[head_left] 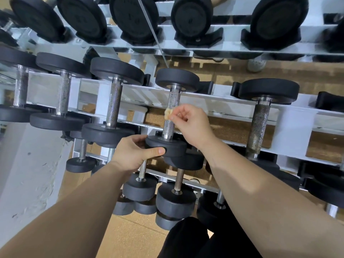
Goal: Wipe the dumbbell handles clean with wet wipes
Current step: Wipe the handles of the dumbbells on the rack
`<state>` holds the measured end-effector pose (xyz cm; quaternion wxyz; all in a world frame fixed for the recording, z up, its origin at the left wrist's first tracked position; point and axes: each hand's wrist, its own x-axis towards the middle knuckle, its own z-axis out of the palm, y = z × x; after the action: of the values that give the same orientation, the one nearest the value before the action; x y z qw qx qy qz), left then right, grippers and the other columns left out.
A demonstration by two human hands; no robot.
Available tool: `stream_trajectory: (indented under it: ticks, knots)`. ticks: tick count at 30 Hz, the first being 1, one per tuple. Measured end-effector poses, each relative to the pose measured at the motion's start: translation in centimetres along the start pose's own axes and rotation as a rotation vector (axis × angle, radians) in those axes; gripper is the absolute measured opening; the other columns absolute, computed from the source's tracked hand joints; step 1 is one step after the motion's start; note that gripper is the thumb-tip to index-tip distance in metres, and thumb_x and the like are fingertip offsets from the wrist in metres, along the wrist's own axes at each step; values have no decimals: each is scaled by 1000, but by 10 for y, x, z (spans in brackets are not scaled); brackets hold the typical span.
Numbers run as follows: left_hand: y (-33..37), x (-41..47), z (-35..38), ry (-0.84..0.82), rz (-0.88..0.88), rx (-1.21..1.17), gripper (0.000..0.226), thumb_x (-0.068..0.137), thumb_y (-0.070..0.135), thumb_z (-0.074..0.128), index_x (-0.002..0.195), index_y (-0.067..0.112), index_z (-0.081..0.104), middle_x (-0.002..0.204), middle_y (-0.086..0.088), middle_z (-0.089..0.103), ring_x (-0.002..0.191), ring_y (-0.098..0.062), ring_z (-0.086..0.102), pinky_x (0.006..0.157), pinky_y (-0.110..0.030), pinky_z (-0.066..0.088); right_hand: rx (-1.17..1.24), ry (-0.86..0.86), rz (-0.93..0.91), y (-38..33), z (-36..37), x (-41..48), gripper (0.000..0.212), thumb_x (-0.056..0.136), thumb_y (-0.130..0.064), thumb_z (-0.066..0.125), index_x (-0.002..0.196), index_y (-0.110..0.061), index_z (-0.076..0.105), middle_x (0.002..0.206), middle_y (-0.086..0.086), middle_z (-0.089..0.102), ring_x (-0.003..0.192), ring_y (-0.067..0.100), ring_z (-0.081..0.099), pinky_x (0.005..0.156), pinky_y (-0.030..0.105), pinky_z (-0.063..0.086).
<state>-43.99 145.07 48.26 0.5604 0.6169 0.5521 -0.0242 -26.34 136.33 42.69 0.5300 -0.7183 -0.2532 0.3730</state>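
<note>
Dumbbell [173, 146] in question lies across the middle tier of a white rack [149, 94], its far black head [176, 79] resting in a cradle by the back rail and its near head toward the person. The left hand [134, 151] grips that near head, thumb laid across its rim and fingers curled round the far side. The right hand [189, 121] pinches a small, crumpled, yellowish wet wipe [168, 113] between thumb and fingertips and holds it against the knurled steel handle [173, 98] about midway along its length, so bare metal shows both above and below the wipe. Neighbouring dumbbells sit on the same tier, one just to the left [114, 105] and a larger one well apart to the right [260, 118], whose handle looks darker and speckled. Bigger dumbbells [193, 17] fill the upper tier, seen end-on, while smaller ones [176, 198] crowd the lowest tier beneath the hands. Tan cork-like flooring [130, 235] shows through the rack and below it, and dark trousers [186, 239] fill the bottom edge of the view.
</note>
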Motion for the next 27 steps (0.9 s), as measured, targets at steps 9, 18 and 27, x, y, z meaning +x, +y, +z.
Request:
stream_trajectory:
  ticks: [9, 18, 27]
  knots:
    - [1, -3, 3, -33, 2, -35, 52, 51, 16, 97, 99, 11, 77, 97, -7, 79, 91, -19, 76, 73, -19, 57, 72, 56, 47, -4, 3, 5, 6, 89, -25, 72, 88, -20, 69, 78, -7, 61, 71, 7, 54, 70, 26, 49]
    - [2, -7, 11, 55, 15, -7, 44, 63, 11, 95, 100, 7, 72, 96, -11, 78, 78, -11, 74, 65, -16, 55, -111, 32, 16, -8, -3, -1, 4, 91, -25, 71, 88, -23, 68, 81, -6, 65, 72, 4, 57, 68, 21, 48]
    - [-1, -12, 44, 174, 38, 174, 81, 44, 47, 100, 102, 18, 52, 101, 1, 60, 92, -12, 61, 74, -30, 53, -337, 203, -134, -25, -6, 17, 8, 92, -23, 66, 98, -21, 71, 87, -4, 59, 79, 9, 54, 74, 24, 45]
